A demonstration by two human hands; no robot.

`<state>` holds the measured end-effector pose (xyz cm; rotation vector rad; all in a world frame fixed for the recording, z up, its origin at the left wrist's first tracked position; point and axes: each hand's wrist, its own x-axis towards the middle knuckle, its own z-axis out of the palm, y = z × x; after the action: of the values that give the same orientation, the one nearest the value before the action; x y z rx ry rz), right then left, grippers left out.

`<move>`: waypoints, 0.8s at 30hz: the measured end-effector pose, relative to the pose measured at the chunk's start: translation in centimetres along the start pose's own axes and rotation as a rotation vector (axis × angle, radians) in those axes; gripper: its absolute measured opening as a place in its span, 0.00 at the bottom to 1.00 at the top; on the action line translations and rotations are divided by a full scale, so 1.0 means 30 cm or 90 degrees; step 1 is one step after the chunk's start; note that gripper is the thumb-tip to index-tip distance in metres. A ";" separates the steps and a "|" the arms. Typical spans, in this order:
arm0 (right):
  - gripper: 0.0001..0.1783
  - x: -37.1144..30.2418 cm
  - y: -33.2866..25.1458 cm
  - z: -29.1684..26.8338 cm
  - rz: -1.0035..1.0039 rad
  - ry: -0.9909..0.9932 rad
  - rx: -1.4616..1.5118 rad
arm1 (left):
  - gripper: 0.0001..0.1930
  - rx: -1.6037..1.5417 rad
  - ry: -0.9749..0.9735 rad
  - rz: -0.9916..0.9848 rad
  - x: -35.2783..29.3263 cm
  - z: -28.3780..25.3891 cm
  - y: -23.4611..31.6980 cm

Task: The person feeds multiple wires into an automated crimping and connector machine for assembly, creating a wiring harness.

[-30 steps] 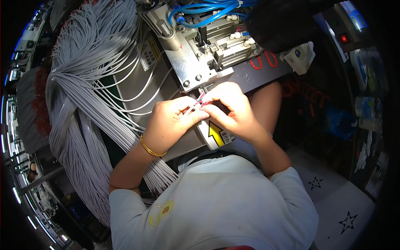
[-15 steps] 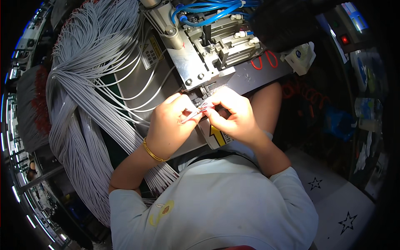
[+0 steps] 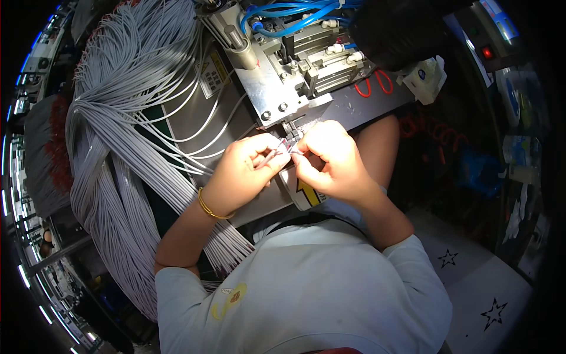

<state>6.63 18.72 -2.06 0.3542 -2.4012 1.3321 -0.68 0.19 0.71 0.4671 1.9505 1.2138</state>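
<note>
My left hand (image 3: pixel 236 177), with a gold bangle at the wrist, pinches a grey cable (image 3: pixel 270 158) close to its end. Thumb and forefinger of my right hand (image 3: pixel 333 165) are closed at the cable's tip, where small reddish and pale wire ends (image 3: pixel 287 145) show. The fingertips of both hands almost meet, and they partly hide these fine wires. Right behind them is the tooling head of a metal bench machine (image 3: pixel 268 91), brightly lit.
A big bundle of grey cables (image 3: pixel 118 177) drapes down the left, several strands looping toward the machine. Blue air hoses (image 3: pixel 289 15) cross its top. A yellow arrow label (image 3: pixel 306 192) is below my hands. White packaging (image 3: pixel 425 79) and a lit red switch (image 3: pixel 487 53) are at right.
My left fingers have shifted slightly up and reach further along the cable's end. My right fingertips have moved a little and remain closed at the wire ends.
</note>
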 end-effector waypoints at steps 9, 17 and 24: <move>0.03 -0.001 -0.002 0.022 0.052 0.010 0.066 | 0.04 -0.233 -0.048 0.025 -0.001 -0.004 0.005; 0.03 0.000 0.003 0.021 0.057 0.004 0.098 | 0.05 -0.142 -0.022 0.075 0.004 -0.006 -0.015; 0.07 -0.057 0.097 0.057 0.220 0.073 0.143 | 0.06 0.362 0.115 0.196 0.012 -0.019 0.003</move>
<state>6.68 18.87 -5.84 -0.0853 -2.2931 1.7259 -1.34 0.12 0.78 1.0058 2.4470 0.8817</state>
